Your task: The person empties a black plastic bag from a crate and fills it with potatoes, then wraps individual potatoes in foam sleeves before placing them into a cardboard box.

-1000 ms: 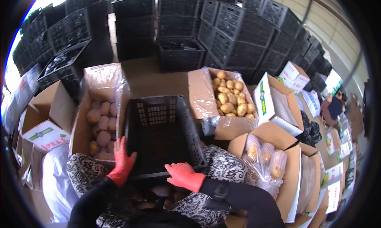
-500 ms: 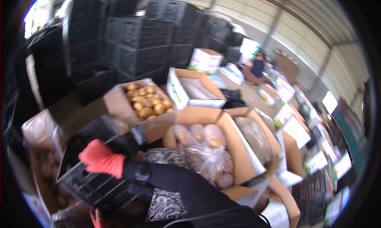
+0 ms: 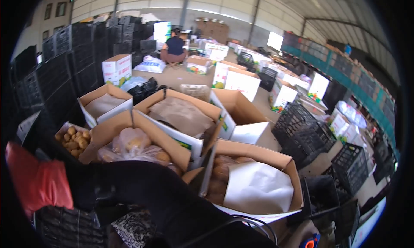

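Note:
My right hand (image 3: 36,179), in a red glove, is at the far left edge, with a black sleeve reaching across the bottom. Its fingers are not distinct, so any hold is unclear. Below it lies a black slatted crate (image 3: 69,226). My left hand is out of view. Beyond the arm, a carton holds clear-bagged produce (image 3: 133,142). Loose yellow-brown round produce (image 3: 73,141) fills another box at left. Nearer, an open carton (image 3: 258,149) contains brown produce partly covered by a white sheet (image 3: 258,185).
Cartons with brown paper (image 3: 185,114) stand beyond the arm, beside an open carton (image 3: 241,105). Stacked black crates (image 3: 64,71) line the left; more crates (image 3: 302,127) lie right. A person (image 3: 174,47) crouches farther back. A blue-and-orange object (image 3: 311,241) is at bottom right.
The view has swung right, bringing in more cartons, crates and the warehouse's right side. My right hand now appears at the left edge; my left hand, partly visible before, has left the view.

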The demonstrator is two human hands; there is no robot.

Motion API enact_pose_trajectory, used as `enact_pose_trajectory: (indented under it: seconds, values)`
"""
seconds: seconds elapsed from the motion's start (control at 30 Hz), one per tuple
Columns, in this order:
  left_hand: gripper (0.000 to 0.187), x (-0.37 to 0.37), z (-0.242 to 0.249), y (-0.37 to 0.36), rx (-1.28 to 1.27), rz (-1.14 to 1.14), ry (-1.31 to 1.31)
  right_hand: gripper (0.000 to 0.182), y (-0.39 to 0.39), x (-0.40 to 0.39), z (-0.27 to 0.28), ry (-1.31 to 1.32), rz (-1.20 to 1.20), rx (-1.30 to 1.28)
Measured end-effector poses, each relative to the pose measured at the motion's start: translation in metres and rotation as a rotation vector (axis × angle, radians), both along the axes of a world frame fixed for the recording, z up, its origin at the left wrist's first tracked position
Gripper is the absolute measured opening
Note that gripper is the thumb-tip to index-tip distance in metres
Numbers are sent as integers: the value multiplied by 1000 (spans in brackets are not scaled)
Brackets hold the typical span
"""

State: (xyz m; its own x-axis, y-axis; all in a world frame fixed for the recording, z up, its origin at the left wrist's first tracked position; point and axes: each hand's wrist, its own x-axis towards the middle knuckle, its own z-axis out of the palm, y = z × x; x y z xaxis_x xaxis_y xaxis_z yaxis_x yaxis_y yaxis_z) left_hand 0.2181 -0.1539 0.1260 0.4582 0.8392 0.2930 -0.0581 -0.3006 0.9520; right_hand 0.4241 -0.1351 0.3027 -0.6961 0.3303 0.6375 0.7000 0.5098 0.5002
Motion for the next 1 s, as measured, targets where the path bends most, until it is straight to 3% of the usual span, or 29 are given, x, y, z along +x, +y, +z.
enact_pose_trajectory:
  seconds: [0.17, 0.23, 0.27, 0.33, 0.4, 0.47, 0.5, 0.6, 0.7, 0.73, 0.77, 0.8, 0.87, 0.9, 0.93, 1.0]
  values:
    - [56, 8, 23, -16, 168, -180, -14, 55, -98, 144, 49, 278, -184, 358]
    - [57, 11, 35, -23, 217, -253, -18, 43, -162, 211, 76, 357, -180, 600]
    - [57, 13, 44, -24, 222, -284, 0, 38, -206, 238, 89, 349, -324, 709]
    - [60, 11, 67, -19, 204, -324, 116, 46, -289, 281, 114, 369, -563, 834]
    - [56, -3, 60, 8, 236, -356, 185, 49, -374, 290, 122, 309, -978, 961]
    - [53, -18, 54, 26, 243, -330, 253, 53, -431, 314, 120, 69, -1344, 1149]
    - [50, -27, 45, 40, 228, -311, 222, 56, -451, 317, 113, 117, -1564, 1061]
    - [46, -45, 50, 51, 182, -168, 257, 50, -488, 347, 79, 206, -1900, 789]
    - [44, -62, 48, 66, 86, 10, 224, 45, -521, 404, 18, 219, -1917, 709]
    - [46, -74, 37, 87, 84, 21, 236, 36, -527, 410, -5, 207, -1956, 693]
    - [36, -68, 37, 80, 34, 63, 111, 24, -546, 466, -39, 237, -2348, 704]
    - [37, -78, 29, 83, 21, 95, 90, 16, -522, 443, -33, 367, -2389, 678]
    - [42, -100, 12, 83, -5, 159, 47, 25, -501, 457, -46, 264, -2025, 791]
    - [43, -97, 19, 64, -43, 184, 66, 30, -507, 533, -69, 82, -1849, 797]
    - [43, -104, 24, 56, -141, 201, 128, 30, -482, 563, -58, 692, -1434, 575]
    - [45, -124, 9, 53, -105, 125, 158, 20, -389, 553, -43, 657, -1311, 400]
